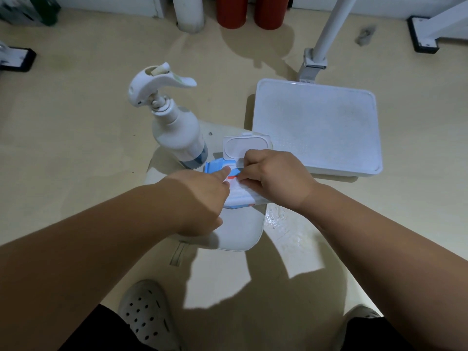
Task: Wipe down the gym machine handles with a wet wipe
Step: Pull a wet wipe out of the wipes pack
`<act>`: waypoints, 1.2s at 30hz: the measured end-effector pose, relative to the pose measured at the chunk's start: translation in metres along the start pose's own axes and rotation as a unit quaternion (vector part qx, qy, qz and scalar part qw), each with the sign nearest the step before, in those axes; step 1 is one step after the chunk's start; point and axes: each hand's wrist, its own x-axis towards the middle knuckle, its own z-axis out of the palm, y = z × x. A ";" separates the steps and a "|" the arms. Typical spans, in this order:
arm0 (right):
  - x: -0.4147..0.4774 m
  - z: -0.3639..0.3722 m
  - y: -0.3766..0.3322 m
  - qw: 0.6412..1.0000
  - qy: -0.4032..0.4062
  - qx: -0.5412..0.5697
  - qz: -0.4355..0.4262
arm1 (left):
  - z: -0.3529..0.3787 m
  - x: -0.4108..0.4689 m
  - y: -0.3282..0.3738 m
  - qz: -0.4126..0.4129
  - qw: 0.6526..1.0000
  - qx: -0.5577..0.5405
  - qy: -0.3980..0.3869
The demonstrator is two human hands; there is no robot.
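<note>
Hands first: left hand [202,198] pins the wet wipe pack [240,196] down with a straight index finger on top, the rest of its fingers I can't really see. Right hand [278,181] has its fingers curled, pinching at the pack's opening, though what's between the fingertips is hidden. The pack lies on a white pad [240,231] just above the floor, with its lid [247,145] flipped up at the far side. Just left of the pack stands a white spray bottle [177,133], upright. Further right there's a white tray [316,127], and behind that a white pole [329,29] and two red cylinders [250,11].
</note>
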 end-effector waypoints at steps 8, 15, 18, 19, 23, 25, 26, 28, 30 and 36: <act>-0.005 0.004 0.001 0.998 0.007 0.040 0.053 | 0.001 -0.002 -0.001 -0.009 1.000 -0.001 -0.022; -0.010 0.001 0.010 0.972 0.067 0.189 0.123 | -0.001 -0.004 -0.001 -0.006 0.998 -0.005 -0.056; -0.011 -0.003 0.007 0.978 0.042 0.174 0.111 | -0.001 -0.003 0.001 -0.007 0.998 -0.009 -0.063; -0.012 -0.003 0.005 0.981 0.035 0.162 0.104 | -0.001 -0.002 0.001 -0.006 0.998 -0.010 -0.064; -0.010 0.004 -0.001 0.992 0.059 0.090 0.070 | 0.000 0.000 0.001 -0.009 0.998 -0.005 -0.061; -0.010 0.004 -0.001 0.987 0.069 0.114 0.094 | 0.000 0.000 0.001 -0.012 0.998 -0.002 -0.059; -0.010 0.003 0.000 0.980 0.077 0.144 0.113 | 0.000 0.000 0.001 -0.012 0.998 -0.003 -0.058; -0.011 0.001 0.003 0.961 0.095 0.206 0.157 | -0.001 0.000 0.001 -0.011 0.999 -0.005 -0.053; -0.013 -0.002 0.006 0.945 0.109 0.233 0.200 | -0.003 0.000 0.002 -0.009 0.999 -0.005 -0.051; -0.017 -0.003 -0.006 0.973 0.066 0.169 0.144 | 0.000 0.004 0.000 -0.008 0.999 -0.006 -0.051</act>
